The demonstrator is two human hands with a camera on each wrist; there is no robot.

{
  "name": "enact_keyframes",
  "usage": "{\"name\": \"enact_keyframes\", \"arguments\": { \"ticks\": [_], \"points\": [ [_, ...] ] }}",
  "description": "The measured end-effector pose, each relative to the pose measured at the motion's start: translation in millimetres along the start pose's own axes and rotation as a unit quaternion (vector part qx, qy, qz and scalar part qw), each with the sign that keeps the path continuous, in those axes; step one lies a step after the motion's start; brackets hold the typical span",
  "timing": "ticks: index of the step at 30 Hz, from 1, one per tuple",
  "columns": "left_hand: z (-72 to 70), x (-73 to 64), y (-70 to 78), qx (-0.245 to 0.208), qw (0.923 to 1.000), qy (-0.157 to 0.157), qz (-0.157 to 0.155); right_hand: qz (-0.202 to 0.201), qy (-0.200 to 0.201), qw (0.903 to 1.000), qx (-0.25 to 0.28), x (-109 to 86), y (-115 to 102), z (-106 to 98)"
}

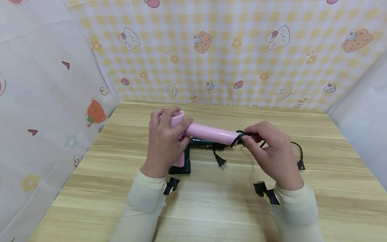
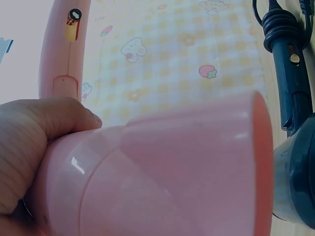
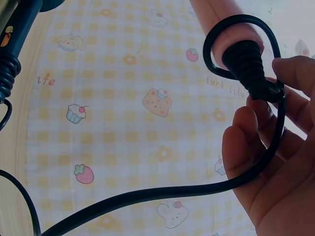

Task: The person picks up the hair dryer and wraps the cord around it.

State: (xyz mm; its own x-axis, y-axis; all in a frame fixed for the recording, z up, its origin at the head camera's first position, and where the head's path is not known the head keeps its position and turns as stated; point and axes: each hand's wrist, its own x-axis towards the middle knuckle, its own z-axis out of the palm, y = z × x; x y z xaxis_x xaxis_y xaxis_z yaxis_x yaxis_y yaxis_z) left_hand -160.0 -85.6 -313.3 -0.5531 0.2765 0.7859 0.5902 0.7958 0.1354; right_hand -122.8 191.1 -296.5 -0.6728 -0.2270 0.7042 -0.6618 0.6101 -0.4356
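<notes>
My left hand (image 1: 166, 137) grips a pink hair dryer (image 1: 211, 133) round its head, raised above the table with its handle pointing right. In the left wrist view the thumb lies across the pink barrel (image 2: 187, 167). My right hand (image 1: 270, 146) pinches the dryer's black cord (image 3: 147, 193) close to the handle's end. There the cord makes a loop round the handle's tip and its ribbed sleeve (image 3: 244, 64). Behind and below the pink dryer lies a dark blue hair dryer (image 2: 295, 73), partly hidden in the head view.
A black plug (image 1: 221, 161) lies on the wooden table (image 1: 211, 208) near the middle, and another plug (image 1: 300, 164) lies to the right of my right hand. A checked cloth (image 1: 229, 60) hangs along the table's back edge, with white cloth (image 1: 45, 101) at the left.
</notes>
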Motion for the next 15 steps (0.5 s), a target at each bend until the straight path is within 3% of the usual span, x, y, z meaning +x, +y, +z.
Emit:
{"name": "enact_keyframes", "arguments": {
  "ticks": [7, 15],
  "points": [
    [-1.1, 0.8, -0.1, -0.008, 0.9999, 0.006, 0.011, 0.009, -0.017, 0.9998, 0.008, 0.3, -3.1, 3.9],
    [-2.0, 1.6, 0.6, -0.003, 0.9997, 0.012, 0.021, 0.019, 0.004, 0.9998, 0.006, 0.5, -5.0, 8.8]
  ]
}}
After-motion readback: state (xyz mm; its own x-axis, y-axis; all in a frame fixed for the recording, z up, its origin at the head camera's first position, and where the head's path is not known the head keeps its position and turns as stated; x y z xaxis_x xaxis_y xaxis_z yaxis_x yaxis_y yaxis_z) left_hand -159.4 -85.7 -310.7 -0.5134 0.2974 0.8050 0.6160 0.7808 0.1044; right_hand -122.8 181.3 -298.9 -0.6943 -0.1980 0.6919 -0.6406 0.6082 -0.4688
